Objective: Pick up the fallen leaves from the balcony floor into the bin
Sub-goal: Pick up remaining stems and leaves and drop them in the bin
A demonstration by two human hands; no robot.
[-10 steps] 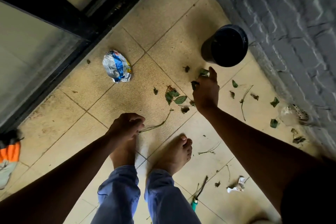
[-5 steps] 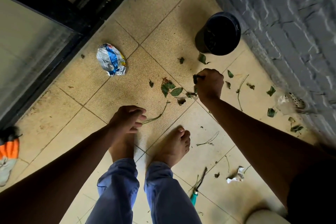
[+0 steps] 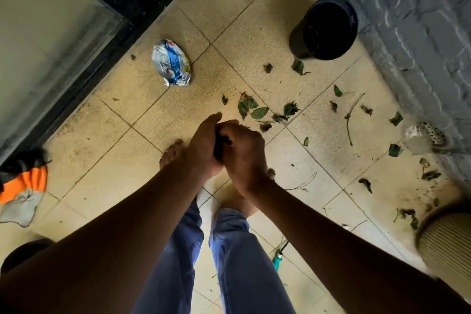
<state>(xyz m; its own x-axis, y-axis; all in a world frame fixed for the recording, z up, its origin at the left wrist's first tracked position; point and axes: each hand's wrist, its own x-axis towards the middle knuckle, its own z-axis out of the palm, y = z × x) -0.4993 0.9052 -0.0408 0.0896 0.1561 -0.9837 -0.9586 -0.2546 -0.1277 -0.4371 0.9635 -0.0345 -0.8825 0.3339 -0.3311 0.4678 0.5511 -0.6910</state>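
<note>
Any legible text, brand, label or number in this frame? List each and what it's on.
None readable.
Crumpled foil wrapper: blue, white and yellow print that looks like packaging text, too blurred and creased to read.
Black bin: no label visible.
Orange and grey glove: no marking visible.
Ribbed beige pot: no marking visible.

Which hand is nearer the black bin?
The right hand. It is below and left of the bin; the left hand, pressed against it, sits farther left, so slightly farther away.
</note>
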